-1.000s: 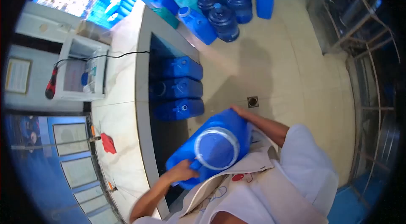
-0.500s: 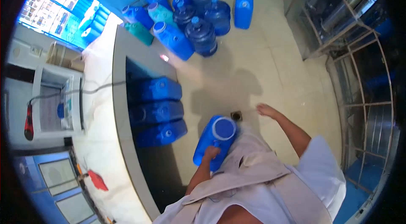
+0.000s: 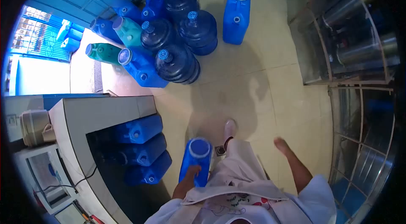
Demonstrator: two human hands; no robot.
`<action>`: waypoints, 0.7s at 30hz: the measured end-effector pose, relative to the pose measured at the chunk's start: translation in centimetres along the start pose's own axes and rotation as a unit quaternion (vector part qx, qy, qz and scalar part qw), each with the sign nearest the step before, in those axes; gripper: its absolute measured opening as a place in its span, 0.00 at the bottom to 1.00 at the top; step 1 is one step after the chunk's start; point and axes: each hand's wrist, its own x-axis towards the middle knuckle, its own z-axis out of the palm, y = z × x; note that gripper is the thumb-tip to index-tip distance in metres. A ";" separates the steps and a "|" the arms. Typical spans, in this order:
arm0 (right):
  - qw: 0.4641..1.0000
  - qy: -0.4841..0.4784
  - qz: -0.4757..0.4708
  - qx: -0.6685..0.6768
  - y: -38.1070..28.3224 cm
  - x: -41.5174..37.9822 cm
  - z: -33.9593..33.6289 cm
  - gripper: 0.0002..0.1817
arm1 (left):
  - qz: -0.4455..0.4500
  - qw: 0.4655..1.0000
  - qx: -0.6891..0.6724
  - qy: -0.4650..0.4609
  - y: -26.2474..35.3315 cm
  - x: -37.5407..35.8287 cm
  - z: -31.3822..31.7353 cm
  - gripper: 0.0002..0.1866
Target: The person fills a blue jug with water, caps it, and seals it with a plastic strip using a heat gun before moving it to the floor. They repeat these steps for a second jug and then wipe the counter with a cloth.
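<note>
My left hand (image 3: 193, 171) is closed round the handle of a blue water jug (image 3: 200, 148), a slim container with a wide round cap. The jug hangs upright beside my left leg. My right hand (image 3: 281, 144) swings out to my right, holding nothing, its fingers loose and a little blurred. Farther ahead on the floor stands another blue slim jug (image 3: 237, 17), apart from a group of large round water bottles (image 3: 177, 65) and several slim blue and green jugs (image 3: 105, 53).
Several blue jugs (image 3: 146, 150) sit in a recess under the tiled counter (image 3: 122, 109) on my left. A metal-framed rack (image 3: 360, 93) lines the right side. A floor drain (image 3: 220, 151) lies by my foot. Beyond the counter is a bright doorway (image 3: 42, 71).
I have stepped forward, and the bottle group and counter now appear nearer. The blue jug has come along in my left hand. My foot now shows ahead of my apron.
</note>
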 end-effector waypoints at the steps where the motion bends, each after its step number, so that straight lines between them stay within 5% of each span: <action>1: 0.993 0.010 -0.009 0.114 -5.1 1.8 -5.0 0.15 | 0.047 0.997 -0.044 0.041 2.2 1.4 0.0 0.11; 2: 0.975 0.091 -0.077 0.185 -5.9 5.4 -5.5 0.13 | 0.093 0.995 0.032 0.014 4.5 4.4 -0.7 0.12; 3: 0.939 0.074 -0.023 0.334 -10.7 6.1 -9.6 0.13 | 0.036 0.991 0.125 0.009 11.0 3.7 -0.8 0.11; 4: 0.880 0.059 0.034 0.470 -16.3 5.5 -14.2 0.13 | 0.117 0.985 0.125 0.018 12.9 7.0 -0.9 0.13; 5: 0.883 0.057 0.041 0.464 -17.4 5.5 -16.5 0.13 | 0.202 0.941 0.270 0.004 13.7 10.7 -1.4 0.14; 6: 0.878 0.051 0.003 0.475 -18.1 5.9 -18.7 0.13 | 0.066 0.992 0.059 0.090 19.9 6.8 -0.5 0.14; 8: 0.859 0.036 -0.036 0.510 -19.6 7.2 -15.9 0.14 | 0.120 0.977 0.141 0.102 26.1 12.7 -1.5 0.14; 10: 0.911 0.002 -0.035 0.410 -15.2 8.7 -15.3 0.13 | 0.144 0.982 0.098 0.072 34.8 13.1 -1.8 0.16; 11: 0.926 0.014 -0.009 0.376 -15.7 7.6 -16.0 0.12 | 0.231 0.960 0.089 0.130 39.2 14.9 -1.2 0.17; 12: 0.869 0.019 -0.097 0.485 -12.4 8.2 -13.6 0.12 | 0.290 0.933 0.079 0.197 41.0 15.8 -1.4 0.18; 14: 0.911 -0.001 0.017 0.413 -10.0 7.4 -13.5 0.13 | 0.234 0.959 0.085 0.134 48.8 16.0 -2.4 0.19; 15: 0.939 0.080 -0.019 0.333 -7.8 8.0 -11.9 0.13 | 0.299 0.939 0.100 0.135 52.2 16.5 -2.7 0.20; 18: 0.927 0.042 0.051 0.368 -12.5 6.4 -15.4 0.13 | 0.452 0.839 0.128 0.274 55.6 15.5 -2.2 0.23; 20: 0.914 0.050 0.110 0.386 -14.7 6.8 -16.1 0.14 | 0.577 0.755 0.136 0.280 55.0 14.2 -4.1 0.21; 21: 0.921 0.034 0.098 0.374 -15.0 8.6 -15.8 0.14 | 0.566 0.757 0.127 0.299 54.2 11.8 -6.2 0.21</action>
